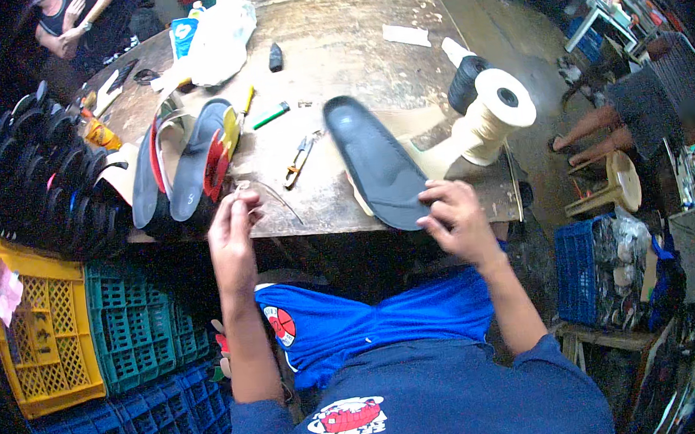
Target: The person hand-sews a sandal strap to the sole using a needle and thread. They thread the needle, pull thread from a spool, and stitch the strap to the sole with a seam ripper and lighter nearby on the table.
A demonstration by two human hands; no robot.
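A black shoe sole (376, 161) lies aslant near the table's front edge, partly over a tan flat piece. My right hand (461, 222) is closed on its near end, fingertips at the sole's edge. My left hand (234, 233) is raised at the table's edge with its fingertips pinched together. From them a thin cord (282, 202) seems to trail to the right; the pinch itself is blurred. Just beyond that hand stand two sandals (195, 174) with grey footbeds and red and yellow straps. Thread snips (300, 162) rest between the sandals and the sole.
Spools of cream cord (494, 113) and dark thread (468, 82) stand at the right. A green lighter (272, 114) and white plastic bag (221, 42) lie farther back. Black soles (38, 178) are piled left, above yellow (47, 326) and green crates (138, 322). Other people are nearby.
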